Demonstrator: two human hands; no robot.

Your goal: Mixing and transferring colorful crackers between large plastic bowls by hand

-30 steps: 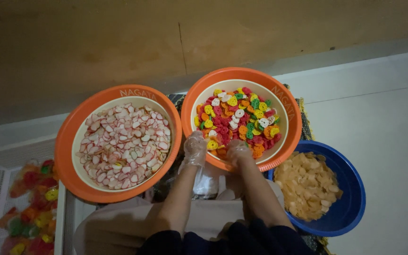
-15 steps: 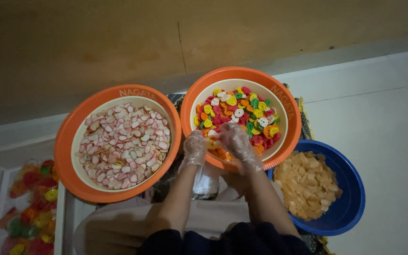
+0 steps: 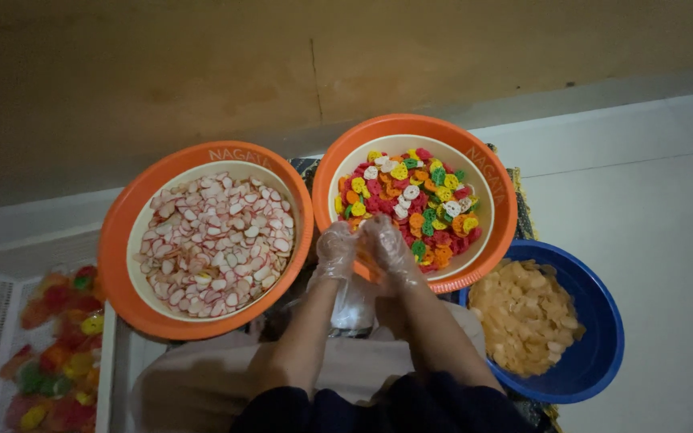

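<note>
Meeting at the near rim of the orange bowl of multicoloured crackers [image 3: 415, 210], the gloved left hand [image 3: 335, 250] and right hand [image 3: 387, 244] curl together, fingers bent; whether they grip anything cannot be told. Left of that bowl sits another orange bowl of pink-white crackers [image 3: 208, 240]; right, a blue basin of yellow chips [image 3: 545, 322] beside open floor [image 3: 651, 192].

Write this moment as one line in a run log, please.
left hand: gloved, at near rim of orange basin of multicoloured crackers | right hand: gloved, touching left hand | beside: basin of pink-white crackers, blue basin of yellow chips
</note>
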